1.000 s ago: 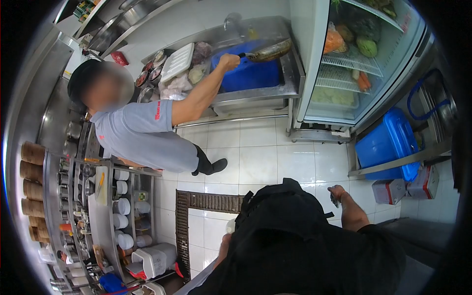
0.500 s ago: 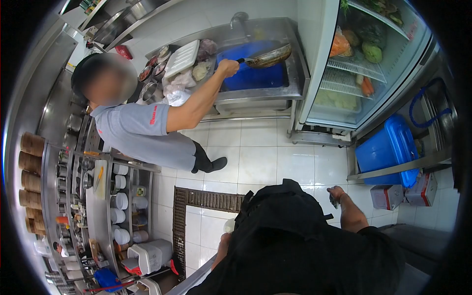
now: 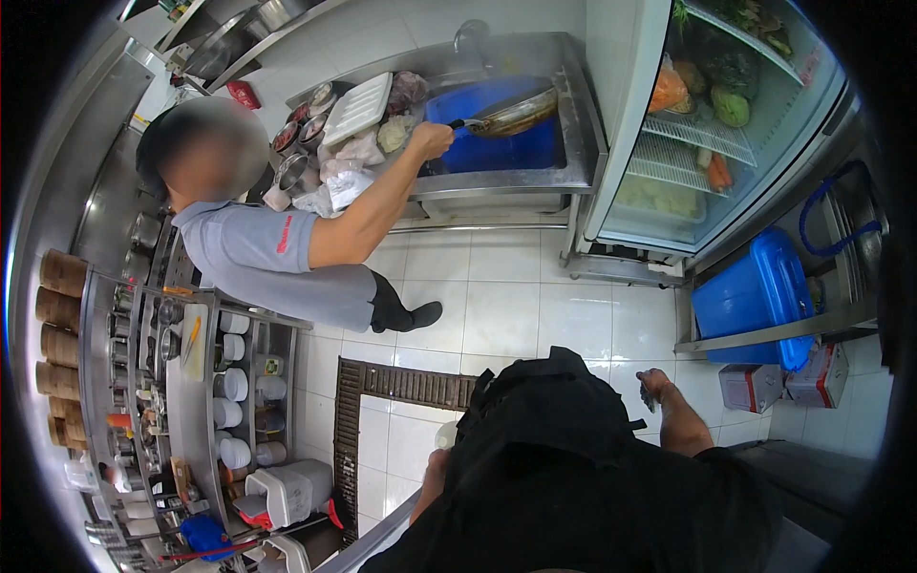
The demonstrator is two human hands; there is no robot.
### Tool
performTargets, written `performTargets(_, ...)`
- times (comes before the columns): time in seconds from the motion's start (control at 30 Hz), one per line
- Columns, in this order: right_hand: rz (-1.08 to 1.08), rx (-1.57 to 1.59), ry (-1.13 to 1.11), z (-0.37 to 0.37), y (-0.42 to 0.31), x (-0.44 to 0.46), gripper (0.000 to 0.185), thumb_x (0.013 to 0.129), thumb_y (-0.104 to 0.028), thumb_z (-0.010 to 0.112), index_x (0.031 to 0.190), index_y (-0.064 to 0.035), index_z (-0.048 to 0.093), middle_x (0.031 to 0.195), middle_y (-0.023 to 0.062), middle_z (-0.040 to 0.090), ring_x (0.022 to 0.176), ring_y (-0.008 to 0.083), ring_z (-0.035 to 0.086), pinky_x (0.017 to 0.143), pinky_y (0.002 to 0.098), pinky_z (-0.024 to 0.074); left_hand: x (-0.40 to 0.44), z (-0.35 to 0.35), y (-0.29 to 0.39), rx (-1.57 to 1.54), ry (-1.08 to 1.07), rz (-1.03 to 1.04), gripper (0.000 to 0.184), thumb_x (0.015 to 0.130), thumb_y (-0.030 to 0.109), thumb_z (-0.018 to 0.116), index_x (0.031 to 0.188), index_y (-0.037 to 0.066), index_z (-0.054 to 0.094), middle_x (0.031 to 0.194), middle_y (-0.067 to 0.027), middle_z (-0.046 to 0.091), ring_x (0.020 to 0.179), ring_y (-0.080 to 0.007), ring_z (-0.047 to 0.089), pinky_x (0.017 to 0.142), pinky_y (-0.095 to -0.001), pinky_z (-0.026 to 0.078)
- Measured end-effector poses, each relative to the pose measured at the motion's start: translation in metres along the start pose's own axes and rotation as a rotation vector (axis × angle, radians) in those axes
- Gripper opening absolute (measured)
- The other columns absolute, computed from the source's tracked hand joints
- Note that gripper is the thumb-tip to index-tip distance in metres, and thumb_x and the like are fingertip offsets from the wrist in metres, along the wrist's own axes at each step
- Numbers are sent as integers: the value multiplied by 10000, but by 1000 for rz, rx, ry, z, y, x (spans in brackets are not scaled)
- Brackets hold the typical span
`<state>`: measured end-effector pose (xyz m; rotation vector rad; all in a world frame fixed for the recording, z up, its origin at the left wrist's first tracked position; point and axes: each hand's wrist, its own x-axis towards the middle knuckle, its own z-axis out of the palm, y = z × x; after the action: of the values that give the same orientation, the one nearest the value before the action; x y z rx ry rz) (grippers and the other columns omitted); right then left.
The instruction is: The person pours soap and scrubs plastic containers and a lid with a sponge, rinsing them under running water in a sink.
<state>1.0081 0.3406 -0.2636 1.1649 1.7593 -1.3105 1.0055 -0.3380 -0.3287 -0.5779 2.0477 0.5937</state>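
Observation:
At the right of my black-clothed body, my right hand hangs low over the floor tiles. Its fingers are closed on a small, crumpled grey-green thing, whose kind I cannot make out. My left hand shows only in part beside the body's left edge. It is closed on a pale, whitish rounded thing, mostly hidden behind the dark clothing. Across the floor, a co-worker's hand grips a frying pan, tilted above a blue tub in the sink.
A glass-door fridge with vegetables stands right of the sink. The co-worker stands ahead on the left, beside shelving with white tubs. A floor drain grate crosses the tiles. A blue bin stands at right.
The co-worker's hand and the frying pan have shifted slightly left and down, and the pan's tilt has changed a little. My hands stay in nearly the same places.

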Motion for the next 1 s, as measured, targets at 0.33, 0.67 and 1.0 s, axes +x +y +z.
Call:
performTargets(0.33,-41,-17,-20,0,5,12,417,989,-290,667,1173,73,575,789,189,648,588,312,636,514,487,531,-2,0,3,-15,-5,-16,403,974,389,639,1287,142,692,1140,-202,747,1083,-358,725,875,-495,582)
performTargets(0.67,-342,-424,53,-8,55,95,455,983,-322,665,1191,75,583,813,194,667,627,320,662,549,495,554,-1,-5,13,-16,-8,-8,407,975,394,639,1284,134,693,1137,-203,748,1081,-358,726,875,-495,582)
performTargets(1.0,-58,-50,13,-2,-11,-5,417,977,-316,656,1131,65,587,806,191,663,627,326,659,571,489,559,11,-6,11,-4,-17,4,412,975,399,639,1280,126,694,1134,-203,748,1078,-357,727,875,-495,581)
